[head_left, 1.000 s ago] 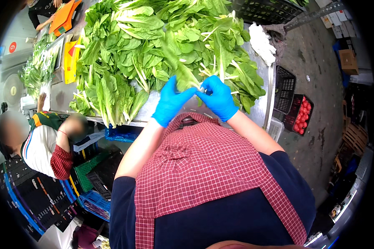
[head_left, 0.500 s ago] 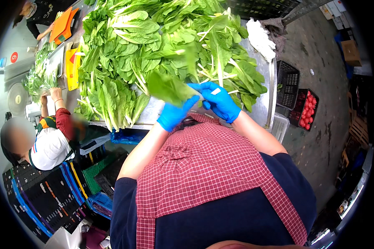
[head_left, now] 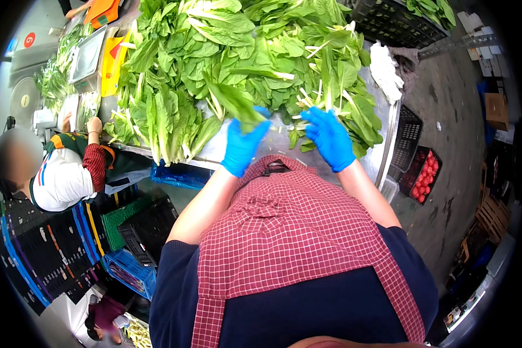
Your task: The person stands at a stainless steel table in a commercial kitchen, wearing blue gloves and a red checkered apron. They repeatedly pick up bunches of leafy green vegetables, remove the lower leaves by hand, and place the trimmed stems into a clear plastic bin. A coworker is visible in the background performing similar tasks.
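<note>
In my blue-gloved left hand (head_left: 242, 146) is a leafy green vegetable (head_left: 236, 103), pinched by its stem end, with its long leaf pointing up and left over the pile. My blue-gloved right hand (head_left: 330, 139) has its fingers apart and holds nothing. It hovers by the near right part of the heap of leafy greens (head_left: 209, 52), where pale cut stems show. Between my hands the bare metal tabletop (head_left: 281, 139) shows a few small scraps. A tidier bunch of the greens (head_left: 165, 124) lies left of my left hand at the table's near edge.
A white cloth (head_left: 384, 72) lies on the table's right edge. Black crates (head_left: 406, 136) and a crate of red tomatoes (head_left: 426, 174) stand on the floor beyond. To the left, a co-worker (head_left: 69, 168) handles greens beside a scale (head_left: 89, 58). A blue crate (head_left: 130, 272) sits lower left.
My hands have moved apart: the right has opened and shifted right, away from the green. The left keeps the green. My view has shifted slightly.
</note>
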Available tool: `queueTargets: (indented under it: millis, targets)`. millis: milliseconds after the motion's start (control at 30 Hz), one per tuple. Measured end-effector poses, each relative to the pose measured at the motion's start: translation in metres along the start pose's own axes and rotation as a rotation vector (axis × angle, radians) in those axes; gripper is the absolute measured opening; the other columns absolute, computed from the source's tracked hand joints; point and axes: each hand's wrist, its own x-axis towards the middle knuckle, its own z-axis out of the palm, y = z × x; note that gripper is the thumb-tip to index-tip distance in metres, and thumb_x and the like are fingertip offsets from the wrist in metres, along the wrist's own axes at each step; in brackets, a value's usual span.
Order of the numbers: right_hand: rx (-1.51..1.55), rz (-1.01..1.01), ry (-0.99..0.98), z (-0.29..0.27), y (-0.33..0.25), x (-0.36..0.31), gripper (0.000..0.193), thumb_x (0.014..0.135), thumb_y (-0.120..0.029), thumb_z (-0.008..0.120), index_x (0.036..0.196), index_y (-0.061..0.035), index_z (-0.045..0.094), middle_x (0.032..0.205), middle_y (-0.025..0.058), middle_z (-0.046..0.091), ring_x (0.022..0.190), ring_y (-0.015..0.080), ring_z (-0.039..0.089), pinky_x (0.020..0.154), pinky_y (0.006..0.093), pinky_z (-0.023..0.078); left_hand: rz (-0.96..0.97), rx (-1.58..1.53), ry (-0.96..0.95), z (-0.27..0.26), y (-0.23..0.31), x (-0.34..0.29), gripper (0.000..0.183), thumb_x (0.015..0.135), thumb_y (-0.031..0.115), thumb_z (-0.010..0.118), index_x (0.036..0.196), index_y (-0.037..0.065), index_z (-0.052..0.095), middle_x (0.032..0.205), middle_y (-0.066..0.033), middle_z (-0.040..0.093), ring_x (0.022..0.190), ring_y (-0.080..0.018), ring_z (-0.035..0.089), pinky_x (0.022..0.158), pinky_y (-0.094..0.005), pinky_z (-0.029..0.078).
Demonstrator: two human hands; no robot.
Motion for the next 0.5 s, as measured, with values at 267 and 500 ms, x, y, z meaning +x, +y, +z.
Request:
queueTargets:
  millis: [267, 500]
  targets:
    - [-0.769, 0.081, -0.267, 0.064, 0.034, 0.029, 0.032, 0.092, -0.021, 0.057, 0.119, -0.0035, 0.058, 0.099, 0.0092, 0.066, 0.08, 0.0134, 0.063, 0.072, 0.0257, 0.051, -0.051, -0.132, 0.592, -0.093, -0.076, 0.034, 0.032, 0.078, 0.003, 0.072, 0.107, 0.0, 0.06, 0.093, -0.0052, 0.062, 0.082, -0.0156, 0.059, 0.075, -0.0297, 0.048]
    - [-0.878, 0.132, -0.377, 0.089, 0.064, 0.056, 0.035, 0.09, -0.023, 0.061, 0.118, -0.0025, 0.059, 0.095, 0.0077, 0.066, 0.074, 0.0124, 0.061, 0.066, 0.026, 0.05, -0.083, -0.2, 0.53, -0.079, -0.066, 0.036, 0.031, 0.077, 0.001, 0.072, 0.105, 0.0, 0.059, 0.096, -0.0081, 0.064, 0.08, -0.016, 0.061, 0.072, -0.0292, 0.05]
